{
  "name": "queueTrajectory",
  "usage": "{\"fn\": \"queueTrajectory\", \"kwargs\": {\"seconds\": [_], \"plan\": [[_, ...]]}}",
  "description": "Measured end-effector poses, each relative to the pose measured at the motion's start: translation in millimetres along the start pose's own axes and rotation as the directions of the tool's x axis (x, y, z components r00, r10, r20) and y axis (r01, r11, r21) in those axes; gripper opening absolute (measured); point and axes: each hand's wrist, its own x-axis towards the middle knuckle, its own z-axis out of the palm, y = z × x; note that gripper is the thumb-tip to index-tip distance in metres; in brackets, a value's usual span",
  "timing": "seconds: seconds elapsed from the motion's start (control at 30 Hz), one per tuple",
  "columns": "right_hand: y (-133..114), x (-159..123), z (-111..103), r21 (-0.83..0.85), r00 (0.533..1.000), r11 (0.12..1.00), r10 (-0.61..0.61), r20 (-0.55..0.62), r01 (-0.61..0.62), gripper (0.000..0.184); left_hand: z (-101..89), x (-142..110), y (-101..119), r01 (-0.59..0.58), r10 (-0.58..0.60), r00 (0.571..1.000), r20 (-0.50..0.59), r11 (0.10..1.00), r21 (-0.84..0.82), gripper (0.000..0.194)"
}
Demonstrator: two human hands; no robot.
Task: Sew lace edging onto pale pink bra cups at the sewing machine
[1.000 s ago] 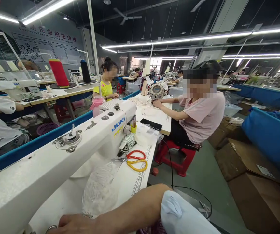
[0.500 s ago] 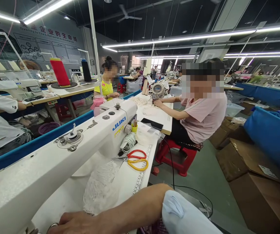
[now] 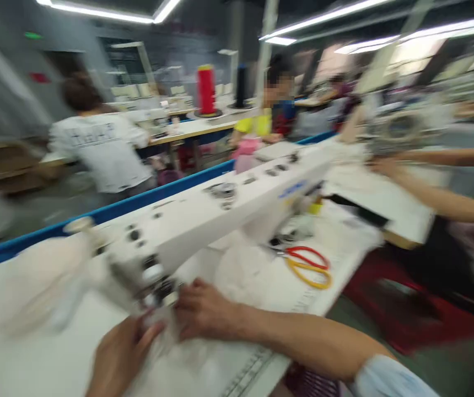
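Both my hands are at the needle end of a white sewing machine (image 3: 220,207), blurred by motion. Thin white fabric (image 3: 179,350) lies between them on the machine table. My left hand (image 3: 117,353) is closed on the fabric's left side, thumb toward the presser foot. On the right, my right hand (image 3: 206,311) has bent fingers closed on the fabric close to the needle; the fingertips are partly hidden. A bunch of white lacy material (image 3: 241,273) lies behind my right wrist. Scissors (image 3: 309,267) with one red and one yellow handle rest farther right.
Pale fabric (image 3: 50,275) is heaped left of the machine head. A blue trough edge (image 3: 179,188) runs behind the machine. A co-worker's forearms (image 3: 419,187) reach over the adjoining table at right. A red stool (image 3: 410,314) stands below. Another person in white (image 3: 100,149) sits behind.
The view has swung left and down, so the machine's needle end and my left hand now show. My right hand appears farther from the frame's lower edge, beside the needle.
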Motion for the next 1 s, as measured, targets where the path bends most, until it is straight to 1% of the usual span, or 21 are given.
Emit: {"fn": "queueTrajectory", "kwargs": {"seconds": [0.03, 0.07, 0.1, 0.13, 0.17, 0.2, 0.3, 0.4, 0.5, 0.6, 0.77, 0.9, 1.0], "plan": [[-0.4, 1.2, 0.1, 0.033, 0.998, 0.999, 0.034, -0.044, -0.033, 0.031, -3.1, -5.2, -3.5, 0.040, -0.040, 0.998, 0.058, 0.999, -0.002, 0.019], [1.1, 3.1, 0.6, 0.092, 0.996, 0.996, 0.021, -0.086, -0.013, 0.025, -6.0, -7.2, -6.0, 0.039, -0.038, 0.999, 0.039, 0.999, -0.020, 0.020], [3.6, 5.4, 1.5, 0.149, 0.992, 0.989, -0.001, -0.127, 0.020, 0.022, -8.3, -6.5, -8.2, 0.039, -0.038, 0.999, 0.018, 0.998, -0.048, 0.020], [6.1, 7.9, 2.5, 0.180, 0.985, 0.984, 0.017, -0.174, 0.015, 0.020, -10.1, -4.3, -10.1, 0.045, -0.044, 0.999, 0.005, 0.995, -0.085, 0.022], [7.8, 10.0, 2.9, 0.212, 0.980, 0.977, 0.047, -0.192, -0.005, 0.019, -11.5, -1.7, -11.5, 0.051, -0.052, 0.999, -0.009, 0.992, -0.113, 0.024], [8.1, 11.5, 2.5, 0.248, 0.977, 0.969, 0.049, -0.207, 0.004, 0.018, -12.5, 0.1, -12.1, 0.050, -0.053, 0.998, -0.019, 0.990, -0.134, 0.026], [2.9, 12.0, -1.4, 0.283, 0.979, 0.959, 0.033, -0.199, 0.025, 0.016, -14.2, -0.5, -9.6, 0.038, -0.041, 0.999, -0.013, 0.987, -0.155, 0.030], [-1.7, 10.6, -1.1, 0.245, 0.988, 0.969, 0.012, -0.157, 0.027, 0.019, -14.5, -3.9, -7.2, 0.030, -0.031, 1.000, -0.004, 0.985, -0.170, 0.029], [-0.9, 9.7, 4.2, 0.203, 0.994, 0.979, -0.009, -0.112, 0.032, 0.023, -13.7, -3.7, -8.4, 0.028, -0.030, 1.000, -0.008, 0.980, -0.197, 0.030], [0.8, 9.6, 7.8, 0.182, 0.994, 0.982, -0.029, -0.110, 0.049, 0.024, -12.1, -3.1, -10.4, 0.013, -0.017, 1.000, -0.017, 0.978, -0.206, 0.028], [0.1, 10.2, 6.0, 0.191, 0.992, 0.980, -0.033, -0.119, 0.055, 0.022, -8.1, -6.3, -13.5, -0.043, 0.033, 0.998, -0.051, 0.976, -0.213, 0.016], [0.9, 10.1, 7.2, 0.192, 0.994, 0.978, -0.062, -0.089, 0.079, 0.021, -7.1, -7.1, -14.7, -0.057, 0.044, 0.997, -0.063, 0.973, -0.226, 0.016], [1.9, 10.1, 8.9, 0.203, 0.996, 0.977, -0.057, -0.072, 0.071, 0.023, -7.0, -6.6, -12.6, -0.055, 0.043, 0.997, -0.071, 0.983, -0.178, 0.019]]}}
